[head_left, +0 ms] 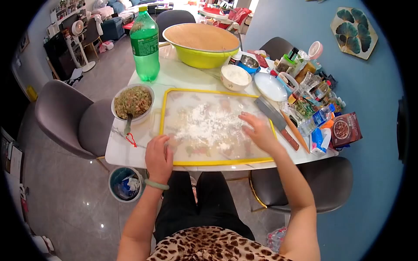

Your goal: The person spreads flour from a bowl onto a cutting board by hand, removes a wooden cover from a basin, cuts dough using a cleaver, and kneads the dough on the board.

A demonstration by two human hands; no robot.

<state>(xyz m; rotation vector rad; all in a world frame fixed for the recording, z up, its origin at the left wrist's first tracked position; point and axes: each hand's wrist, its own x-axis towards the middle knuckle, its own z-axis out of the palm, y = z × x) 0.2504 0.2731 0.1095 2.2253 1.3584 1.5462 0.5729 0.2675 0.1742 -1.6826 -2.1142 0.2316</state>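
A yellow-edged translucent mat (261,162) lies on the white table, with white flour (209,126) scattered over its middle. My left hand (159,157) rests at the mat's lower left edge, fingers close together, with nothing visible in it. Over the right part of the mat, beside the flour, is my right hand (257,130), its fingers apart and holding nothing. A cleaver (272,115) and a wooden rolling pin (295,130) lie right of that hand. Left of the mat stands a bowl of minced filling (134,102) with a spoon handle sticking out.
Behind the mat are a green bottle (145,48), a covered yellow-green basin (202,58), a flour bowl (235,77) and a pale blue plate (270,87). Jars, bottles and a brown box (346,129) crowd the right side. A bin (125,184) stands below the table's left corner.
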